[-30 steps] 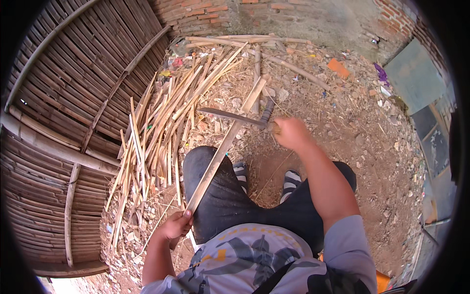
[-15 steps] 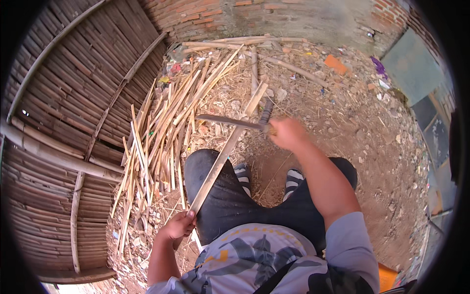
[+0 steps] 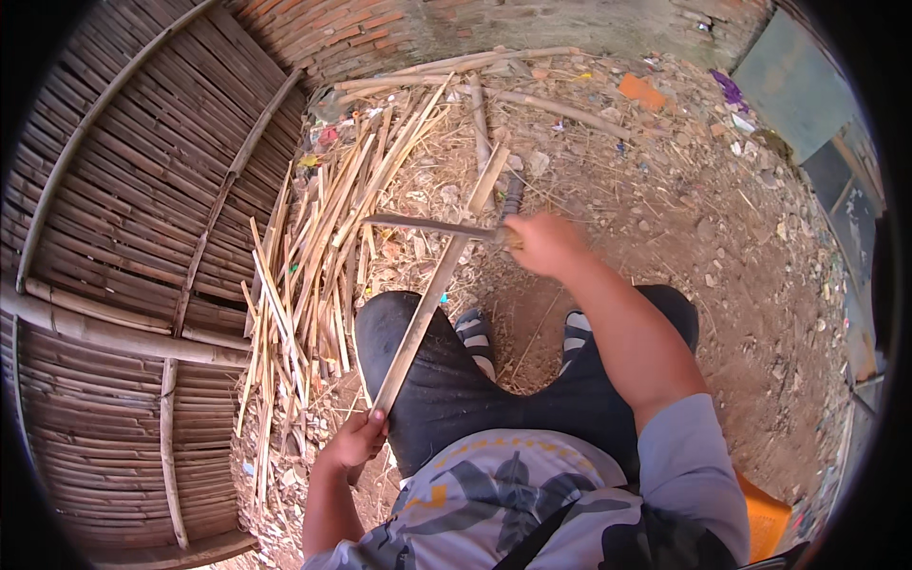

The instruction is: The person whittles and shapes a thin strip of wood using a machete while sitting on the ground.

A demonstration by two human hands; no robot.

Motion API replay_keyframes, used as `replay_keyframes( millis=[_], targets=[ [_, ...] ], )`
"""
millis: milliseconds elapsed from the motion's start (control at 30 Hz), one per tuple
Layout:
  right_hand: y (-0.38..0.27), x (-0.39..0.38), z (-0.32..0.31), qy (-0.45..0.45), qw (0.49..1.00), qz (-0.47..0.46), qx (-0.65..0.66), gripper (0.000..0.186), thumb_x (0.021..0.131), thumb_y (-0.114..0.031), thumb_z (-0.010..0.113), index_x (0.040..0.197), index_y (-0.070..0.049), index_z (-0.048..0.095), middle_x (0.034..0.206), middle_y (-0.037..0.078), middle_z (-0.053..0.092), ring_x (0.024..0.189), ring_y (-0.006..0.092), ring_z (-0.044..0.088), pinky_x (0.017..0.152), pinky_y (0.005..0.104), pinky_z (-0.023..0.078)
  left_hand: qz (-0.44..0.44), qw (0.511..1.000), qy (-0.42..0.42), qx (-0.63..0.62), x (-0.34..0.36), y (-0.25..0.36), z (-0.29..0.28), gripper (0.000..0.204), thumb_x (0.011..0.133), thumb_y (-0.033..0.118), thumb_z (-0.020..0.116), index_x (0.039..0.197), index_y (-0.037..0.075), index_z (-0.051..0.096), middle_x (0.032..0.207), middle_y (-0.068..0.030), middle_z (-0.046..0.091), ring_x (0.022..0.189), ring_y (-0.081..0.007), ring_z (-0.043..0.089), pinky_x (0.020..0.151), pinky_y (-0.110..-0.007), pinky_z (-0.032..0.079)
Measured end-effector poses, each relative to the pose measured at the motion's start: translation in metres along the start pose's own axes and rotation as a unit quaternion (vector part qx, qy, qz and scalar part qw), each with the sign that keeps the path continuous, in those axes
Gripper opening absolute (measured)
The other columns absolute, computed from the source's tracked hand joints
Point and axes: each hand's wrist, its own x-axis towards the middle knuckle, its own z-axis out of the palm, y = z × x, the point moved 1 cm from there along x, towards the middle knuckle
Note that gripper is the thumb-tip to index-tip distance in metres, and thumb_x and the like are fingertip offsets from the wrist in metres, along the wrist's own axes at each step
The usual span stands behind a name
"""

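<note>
My left hand [image 3: 357,439] grips the near end of a long split bamboo strip [image 3: 418,328], which slants up and away past my left knee. A machete [image 3: 427,224] is in my closed right hand [image 3: 546,243]; its dark blade points left and lies across the upper part of the strip. Whether the edge bites into the bamboo I cannot tell. Just beyond my right hand, a dark ribbed rod [image 3: 514,190] rises from the ground near the strip's far end.
Many split bamboo sticks [image 3: 328,242] lie heaped to the left, beside a bamboo slat wall [image 3: 123,180]. Bamboo poles [image 3: 480,123] rest on the littered ground ahead, before a brick wall [image 3: 380,33]. An orange plastic object [image 3: 763,513] stands behind my right elbow.
The view has shifted slightly. My right hand and the machete sit a little farther left and higher in the picture; the blade still crosses the strip. My left hand keeps its grip.
</note>
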Motion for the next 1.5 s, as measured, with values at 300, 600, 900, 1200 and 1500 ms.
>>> replay_keyframes(
  millis=[300,600,900,1200,1500],
  targets=[
    [-0.018,-0.005,0.007,-0.076,0.997,-0.003,0.018,0.025,0.089,-0.028,0.071,0.106,-0.010,0.068,0.088,0.017,0.072,0.083,0.0372,0.071,0.076,0.0494,0.056,0.200,0.917,0.192,0.288,0.000,-0.016,0.019,0.043,0.108,0.036,0.049,0.087,0.001,0.063,0.070,-0.0146,0.064,0.064,-0.0301,0.063,0.063,-0.041,0.049],
    [-0.034,-0.009,-0.002,-0.117,0.992,-0.038,0.003,0.027,0.088,-0.023,0.071,0.109,-0.007,0.067,0.090,0.018,0.072,0.085,0.0359,0.071,0.076,0.0489,0.056,0.194,0.917,0.194,0.289,-0.006,-0.007,0.021,0.045,0.108,0.036,0.047,0.087,-0.001,0.063,0.071,-0.0163,0.064,0.067,-0.0303,0.063,0.066,-0.041,0.050],
    [0.019,0.005,-0.007,-0.022,0.992,0.078,0.096,0.023,0.084,-0.017,0.071,0.103,-0.005,0.068,0.089,0.019,0.072,0.084,0.0371,0.071,0.075,0.0471,0.057,0.202,0.922,0.197,0.265,0.003,-0.017,0.015,0.042,0.107,0.034,0.050,0.088,-0.001,0.065,0.072,-0.0179,0.065,0.068,-0.0312,0.065,0.066,-0.042,0.050],
    [-0.061,-0.022,-0.008,-0.174,0.973,-0.140,-0.059,0.026,0.077,-0.018,0.072,0.102,-0.013,0.069,0.089,0.018,0.071,0.087,0.0379,0.070,0.075,0.0511,0.055,0.194,0.939,0.164,0.230,0.004,-0.015,0.014,0.045,0.108,0.037,0.049,0.087,0.000,0.064,0.072,-0.0130,0.063,0.067,-0.0228,0.060,0.066,-0.038,0.049],
    [0.001,0.001,-0.023,-0.072,0.992,0.064,0.087,0.020,0.078,-0.018,0.070,0.097,-0.010,0.068,0.085,0.016,0.070,0.085,0.0361,0.071,0.076,0.0492,0.057,0.209,0.934,0.175,0.230,0.011,-0.032,0.005,0.046,0.109,0.036,0.047,0.087,-0.001,0.063,0.068,-0.0102,0.061,0.063,-0.0194,0.057,0.061,-0.037,0.046]
  ],
)
